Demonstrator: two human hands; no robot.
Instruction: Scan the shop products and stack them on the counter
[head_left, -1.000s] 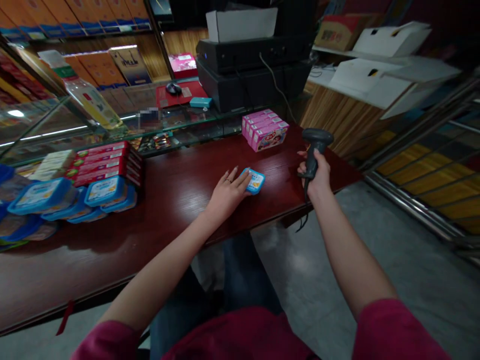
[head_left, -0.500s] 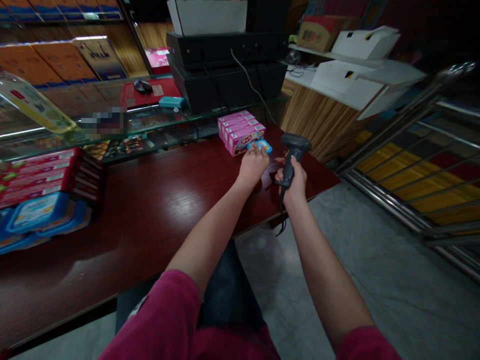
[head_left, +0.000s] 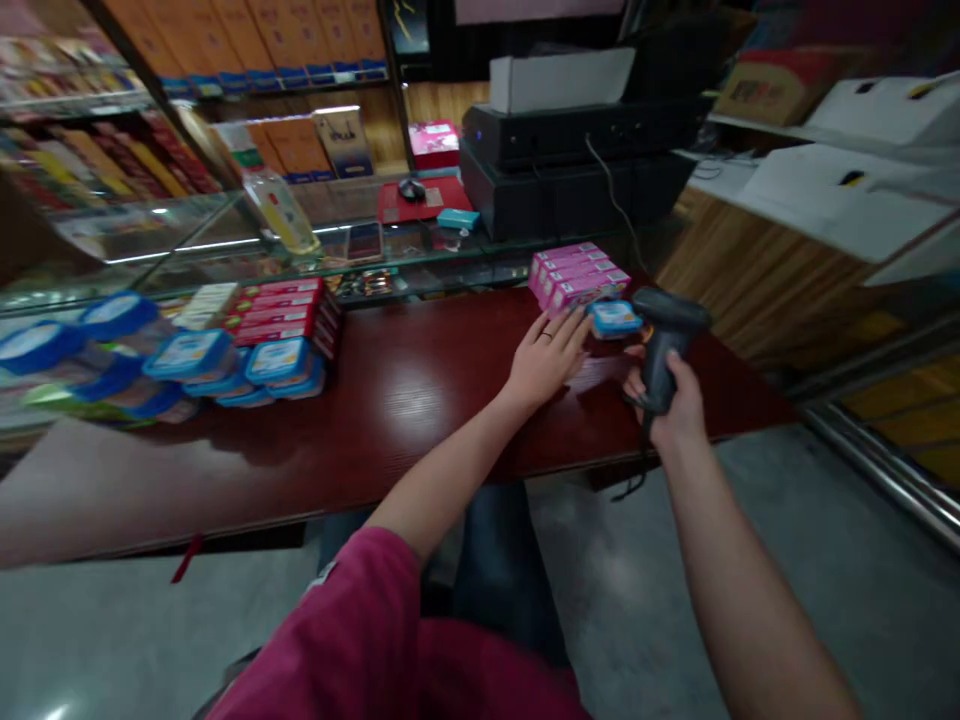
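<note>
My right hand point(head_left: 677, 400) is wrapped around the handle of a dark grey barcode scanner point(head_left: 667, 335), its head over the right part of the counter. My left hand point(head_left: 547, 355), wearing a ring, has its fingers stretched out over the dark red counter point(head_left: 420, 440) and holds nothing. Just beyond its fingertips a blue-lidded container point(head_left: 615, 318) lies on the counter. Behind that container sit pink boxes point(head_left: 576, 272) packed side by side; my fingers cover a small part of their front.
On the left stand blue-lidded tubs point(head_left: 281, 360), red boxes point(head_left: 281, 312) and round blue-lidded jars point(head_left: 124, 315). A bottle point(head_left: 281, 215) of pale yellow liquid is on the glass case. Black machines point(head_left: 574, 185) rise behind the pink boxes. A metal rail point(head_left: 885, 475) borders the right side.
My left hand has let go of the blue-lidded container and drawn back left, fingers now straight. The view has turned left, showing more tubs and jars. The scanner stays in my right hand.
</note>
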